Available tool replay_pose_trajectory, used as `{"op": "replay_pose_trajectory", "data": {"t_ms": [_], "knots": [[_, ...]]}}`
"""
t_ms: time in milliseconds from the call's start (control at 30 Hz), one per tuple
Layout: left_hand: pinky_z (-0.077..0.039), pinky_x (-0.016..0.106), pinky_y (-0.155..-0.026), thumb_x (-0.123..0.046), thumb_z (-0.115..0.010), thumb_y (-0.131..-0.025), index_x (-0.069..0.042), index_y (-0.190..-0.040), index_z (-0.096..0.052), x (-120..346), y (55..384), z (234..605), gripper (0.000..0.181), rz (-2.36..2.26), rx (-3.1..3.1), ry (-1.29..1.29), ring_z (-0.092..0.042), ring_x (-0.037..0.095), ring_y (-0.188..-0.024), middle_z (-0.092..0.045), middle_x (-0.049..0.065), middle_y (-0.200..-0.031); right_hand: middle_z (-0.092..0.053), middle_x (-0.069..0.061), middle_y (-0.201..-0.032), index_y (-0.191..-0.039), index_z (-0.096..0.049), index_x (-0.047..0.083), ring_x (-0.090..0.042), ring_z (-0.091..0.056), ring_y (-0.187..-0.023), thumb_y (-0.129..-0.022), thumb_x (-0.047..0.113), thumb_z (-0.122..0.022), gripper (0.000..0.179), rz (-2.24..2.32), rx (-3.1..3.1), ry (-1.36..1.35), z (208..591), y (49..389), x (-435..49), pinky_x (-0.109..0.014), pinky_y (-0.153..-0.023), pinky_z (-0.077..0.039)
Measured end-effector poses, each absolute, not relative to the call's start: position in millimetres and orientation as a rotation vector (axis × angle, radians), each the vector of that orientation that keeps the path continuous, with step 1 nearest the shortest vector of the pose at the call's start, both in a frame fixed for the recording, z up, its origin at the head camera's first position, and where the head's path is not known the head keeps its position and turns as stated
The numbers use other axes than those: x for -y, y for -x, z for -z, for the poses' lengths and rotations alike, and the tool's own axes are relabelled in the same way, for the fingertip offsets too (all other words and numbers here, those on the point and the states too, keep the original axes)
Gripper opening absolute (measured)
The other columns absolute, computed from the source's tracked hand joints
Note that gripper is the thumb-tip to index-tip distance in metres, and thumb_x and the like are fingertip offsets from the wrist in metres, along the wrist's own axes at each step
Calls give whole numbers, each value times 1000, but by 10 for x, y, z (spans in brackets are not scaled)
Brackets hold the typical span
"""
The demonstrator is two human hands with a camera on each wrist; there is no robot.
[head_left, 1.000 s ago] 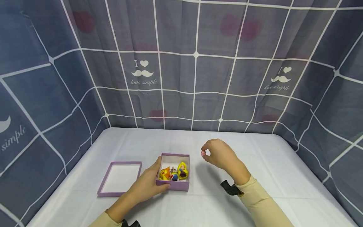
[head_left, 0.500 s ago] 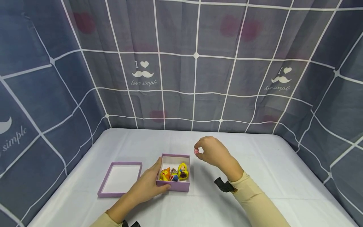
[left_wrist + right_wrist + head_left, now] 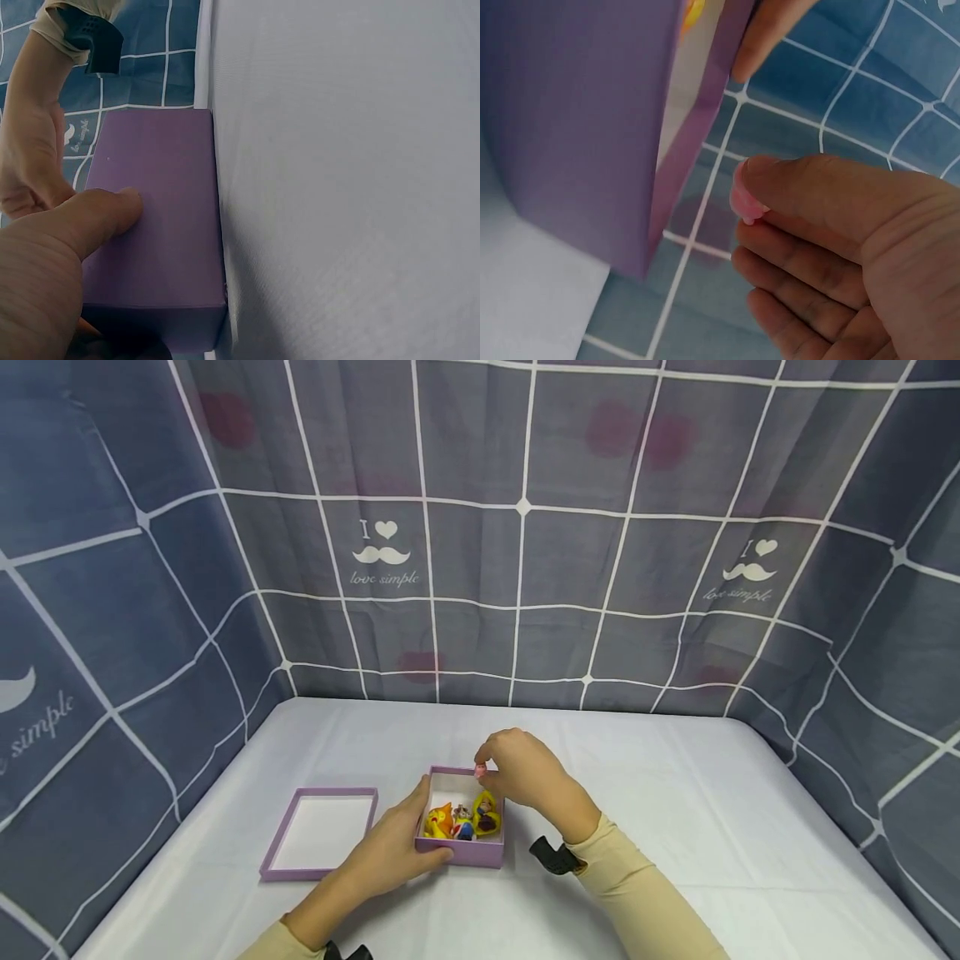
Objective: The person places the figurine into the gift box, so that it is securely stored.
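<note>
A purple box (image 3: 463, 853) with a white inside stands on the white table. My left hand (image 3: 393, 842) grips its left side, the thumb (image 3: 112, 214) pressed along the front wall. Inside lie an orange-yellow figurine (image 3: 438, 821), a small white, red and blue figurine (image 3: 462, 823) and a yellow-hooded figurine (image 3: 486, 814). Over the back right corner of the box, my right hand (image 3: 522, 770) pinches a small pink figurine (image 3: 746, 196) between thumb and fingers. The fingers cover part of the pink figurine, so its shape shows only partly.
The matching purple lid (image 3: 318, 875) lies on the white table (image 3: 675, 793), left of the box and beside my left forearm. A dark blue and grey checked curtain (image 3: 480, 560) encloses the table at the back and both sides.
My right hand has moved left with the pink figurine, from beside the box to above its back right corner. The left hand keeps its hold on the box.
</note>
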State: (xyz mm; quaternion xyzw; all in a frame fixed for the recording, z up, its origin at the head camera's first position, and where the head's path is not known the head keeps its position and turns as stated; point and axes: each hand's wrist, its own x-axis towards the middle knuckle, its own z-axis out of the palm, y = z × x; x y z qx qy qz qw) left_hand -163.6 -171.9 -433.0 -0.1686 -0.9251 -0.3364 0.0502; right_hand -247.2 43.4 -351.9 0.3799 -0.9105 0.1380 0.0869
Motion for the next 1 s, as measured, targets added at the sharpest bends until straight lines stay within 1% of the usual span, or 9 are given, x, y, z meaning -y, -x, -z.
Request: {"op": "replay_pose_trajectory", "data": {"t_ms": [67,233,400,500,833,1000], "knots": [[-30,44,-112,-36,-85,-75,8,-151,-21,1720,1638,4332,108,1025,2818,517,-33,31,-139,-27,23,-154,-72,3,-88,-91,-78,12,-10,-61,-78,-78,15,-81,13,-424,2700,-1166,3546,2469,-372,-25,-68,-52],[-31,43,-111,-38,-84,-75,7,-151,-21,1716,1644,4331,108,1008,2823,526,-34,30,-138,-26,21,-155,-70,6,-83,-84,-77,14,-7,-58,-73,-77,15,-81,7,-434,2682,-1218,3603,2459,-240,-22,-67,-51],[-31,43,-111,-38,-83,-76,6,-151,-21,1712,1645,4326,107,999,2823,545,-34,31,-138,-26,22,-155,-69,7,-82,-82,-77,14,-5,-55,-70,-78,15,-80,6,-465,2706,-1234,3679,2461,-145,-19,-64,-48],[-32,44,-111,-39,-83,-76,6,-152,-21,1713,1641,4322,107,1004,2826,548,-34,30,-138,-26,21,-155,-68,8,-81,-81,-76,14,-5,-55,-69,-77,15,-81,5,-476,2706,-1248,3730,2470,-105,-19,-65,-48],[-32,44,-110,-40,-82,-77,6,-152,-19,1730,1643,4319,108,1008,2822,562,-35,30,-138,-25,22,-155,-69,8,-78,-79,-77,16,-9,-55,-75,-74,17,-83,9,-433,2685,-1220,3854,2514,-32,-24,-71,-51],[-33,44,-110,-40,-82,-77,7,-152,-20,1739,1630,4312,108,1008,2826,561,-35,30,-138,-25,23,-155,-69,7,-78,-81,-78,15,-9,-55,-77,-74,18,-85,10,-433,2673,-1229,3913,2535,3,-23,-71,-52]]}}
